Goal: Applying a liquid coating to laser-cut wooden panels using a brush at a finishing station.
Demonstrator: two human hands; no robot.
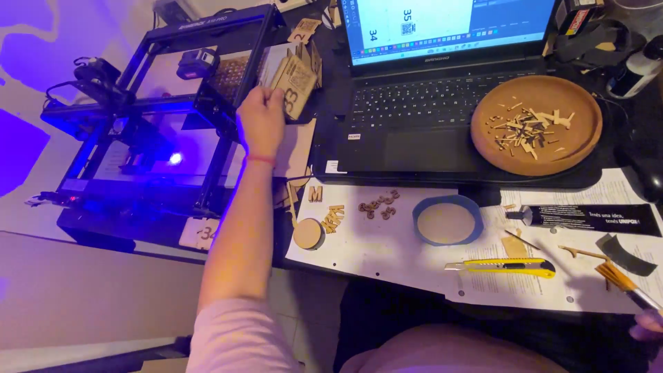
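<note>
My left hand [261, 119] reaches forward and grips a thin square wooden tile [295, 84] with an engraved number, held beside the frame of a laser engraver [169, 110] that glows blue. More wooden tiles are stacked just behind it. My right hand [649, 323] shows only at the lower right edge, fingers closed on the handle of a small paintbrush [620, 279] with orange bristles.
An open laptop [428, 90] sits ahead, a round wooden plate [537, 124] of wood scraps on its right side. On the paper sheet lie a blue tape roll [447, 221], a yellow utility knife [507, 266], a black glue tube [587, 218], small wooden letters [331, 218] and a wooden disc [308, 233].
</note>
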